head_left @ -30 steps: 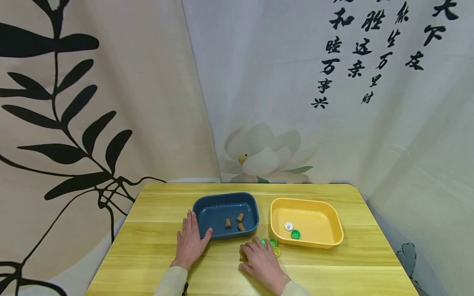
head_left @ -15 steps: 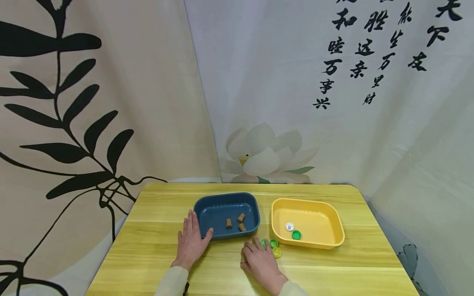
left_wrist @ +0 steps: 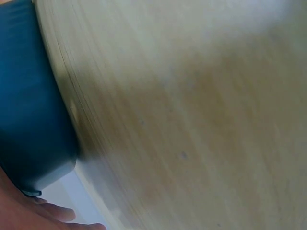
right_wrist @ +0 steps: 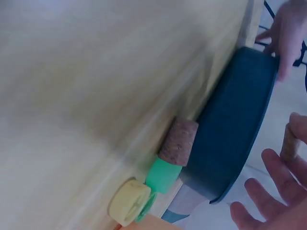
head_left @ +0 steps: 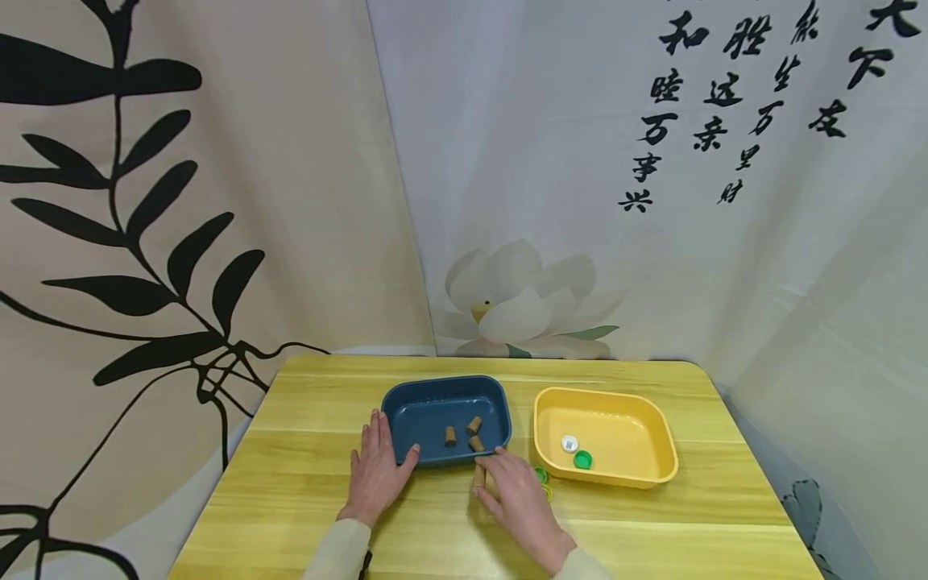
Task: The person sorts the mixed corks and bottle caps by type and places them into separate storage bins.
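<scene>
- The blue tray (head_left: 445, 419) holds three corks (head_left: 464, 432). It sits at 9 o'clock from the yellow tray (head_left: 606, 437).
- The yellow tray holds a white cap (head_left: 569, 443) and a green cap (head_left: 582, 460).
- The left hand (head_left: 377, 471) lies flat on the wooden table (head_left: 304, 451), fingers straight, thumb touching the blue tray's near left corner.
- The right hand (head_left: 513, 493) pinches a cork (right_wrist: 289, 142) between its thumb and fingers, just by the blue tray's near edge.
- Another cork (right_wrist: 178, 142) lies on the table against that tray, with a green cap (right_wrist: 163, 175) and a yellow cap (right_wrist: 128, 202) beside it.
- Since a second ago, the right hand has moved up toward the blue tray. The left hand stayed put.
</scene>
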A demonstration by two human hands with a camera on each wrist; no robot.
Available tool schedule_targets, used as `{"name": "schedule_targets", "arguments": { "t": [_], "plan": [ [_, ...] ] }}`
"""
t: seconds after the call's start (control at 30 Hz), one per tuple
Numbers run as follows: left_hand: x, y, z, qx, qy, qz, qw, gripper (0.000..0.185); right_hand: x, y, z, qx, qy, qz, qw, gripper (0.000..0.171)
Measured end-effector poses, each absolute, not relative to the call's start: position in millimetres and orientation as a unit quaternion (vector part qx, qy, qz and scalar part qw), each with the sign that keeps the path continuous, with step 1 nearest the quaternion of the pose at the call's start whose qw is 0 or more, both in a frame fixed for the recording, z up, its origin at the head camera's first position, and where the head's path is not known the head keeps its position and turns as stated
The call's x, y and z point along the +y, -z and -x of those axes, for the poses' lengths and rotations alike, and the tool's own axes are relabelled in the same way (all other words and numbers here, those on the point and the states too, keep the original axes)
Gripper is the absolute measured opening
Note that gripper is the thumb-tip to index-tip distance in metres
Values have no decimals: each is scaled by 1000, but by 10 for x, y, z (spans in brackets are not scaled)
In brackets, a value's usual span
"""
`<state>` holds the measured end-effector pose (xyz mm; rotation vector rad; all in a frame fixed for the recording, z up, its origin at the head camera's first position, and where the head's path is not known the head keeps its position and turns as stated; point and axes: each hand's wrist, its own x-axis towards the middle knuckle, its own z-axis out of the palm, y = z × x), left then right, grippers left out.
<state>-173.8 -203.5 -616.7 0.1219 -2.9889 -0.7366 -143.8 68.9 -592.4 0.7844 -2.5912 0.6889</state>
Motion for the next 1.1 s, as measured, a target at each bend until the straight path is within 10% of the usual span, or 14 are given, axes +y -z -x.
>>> {"name": "schedule_targets", "arguments": {
  "t": [1.1],
  "plan": [
    [-2024, 6174, 1741, -970, 235, -46, 38, 100, 432, 5835, 2275, -964, -94, -192, 160, 35]
  ]
}}
